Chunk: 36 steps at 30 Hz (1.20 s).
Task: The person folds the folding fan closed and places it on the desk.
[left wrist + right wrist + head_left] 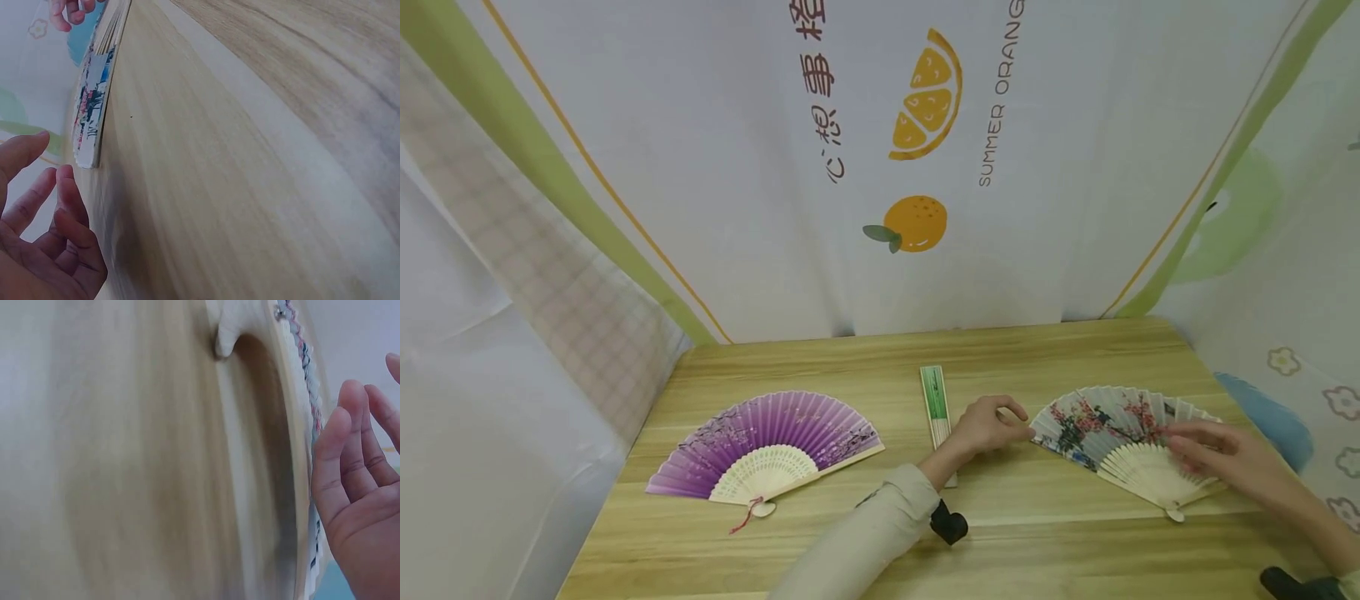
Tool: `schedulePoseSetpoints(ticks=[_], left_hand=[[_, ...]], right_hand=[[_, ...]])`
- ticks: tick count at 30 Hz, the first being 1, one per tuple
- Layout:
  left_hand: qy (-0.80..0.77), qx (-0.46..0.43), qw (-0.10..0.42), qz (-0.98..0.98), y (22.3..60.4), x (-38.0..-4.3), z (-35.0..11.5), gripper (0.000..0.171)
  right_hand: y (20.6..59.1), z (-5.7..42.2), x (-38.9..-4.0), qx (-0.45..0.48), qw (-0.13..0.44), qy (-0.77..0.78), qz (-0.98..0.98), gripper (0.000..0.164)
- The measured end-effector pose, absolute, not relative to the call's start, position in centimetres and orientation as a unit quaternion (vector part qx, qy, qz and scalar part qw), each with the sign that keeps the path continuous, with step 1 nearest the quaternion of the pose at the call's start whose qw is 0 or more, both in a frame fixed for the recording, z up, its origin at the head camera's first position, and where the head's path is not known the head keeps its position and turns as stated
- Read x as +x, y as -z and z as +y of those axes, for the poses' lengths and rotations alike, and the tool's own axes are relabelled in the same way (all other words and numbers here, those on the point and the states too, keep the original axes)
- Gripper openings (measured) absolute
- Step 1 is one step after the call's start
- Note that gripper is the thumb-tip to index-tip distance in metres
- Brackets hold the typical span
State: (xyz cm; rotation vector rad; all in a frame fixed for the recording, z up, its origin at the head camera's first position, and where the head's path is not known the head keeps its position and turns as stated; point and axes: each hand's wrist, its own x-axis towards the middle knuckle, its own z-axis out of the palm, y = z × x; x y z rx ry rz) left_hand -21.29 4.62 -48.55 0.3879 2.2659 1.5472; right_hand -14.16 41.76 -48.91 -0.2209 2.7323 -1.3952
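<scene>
A white folding fan (pixel 1086 425) with pink blossoms lies spread on the table's right side, its pale ribs meeting near the front. By its left tip is my left hand (pixel 988 425), fingers loosely bent and holding nothing. The left wrist view shows a small gap between those fingers (pixel 75 194) and the fan's end (pixel 90 125). Over the fan's right part hovers my right hand (pixel 1225 458), hiding some of the pleats. In the right wrist view the right hand (pixel 362 481) has nothing in its grasp beside the fan's edge (pixel 303 487); whether it touches is unclear.
A purple folding fan (pixel 775 425) with a red tassel (pixel 747 517) is spread at the left. A folded green fan (pixel 935 396) lies mid-table, partly behind the left wrist. White printed cloth (pixel 760 250) hangs along the back edge of the wooden table (pixel 1037 550).
</scene>
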Motion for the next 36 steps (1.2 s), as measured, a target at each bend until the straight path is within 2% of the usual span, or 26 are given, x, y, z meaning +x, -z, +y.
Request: schedulePoseSetpoints(ticks=[16,25,31,36], left_hand=[[-0.459,0.124,0.154,0.866,48.4,-21.4,5.5,0.022],[-0.415,0.11,0.141,0.892,49.4,-22.0,5.9,0.026],[-0.408,0.101,0.15,0.895,48.6,-21.5,5.8,0.027],[-0.398,0.097,0.155,0.899,48.0,-21.1,5.6,0.029]], right_hand=[[49.1,43.7,-12.4,0.004,0.011,0.415,0.91,0.042],[49.8,45.2,-10.8,0.012,-0.003,0.412,0.911,0.029],[50.1,45.7,-10.0,0.021,0.001,0.385,0.923,0.032],[50.3,45.8,-9.5,0.03,0.013,0.41,0.912,0.029]])
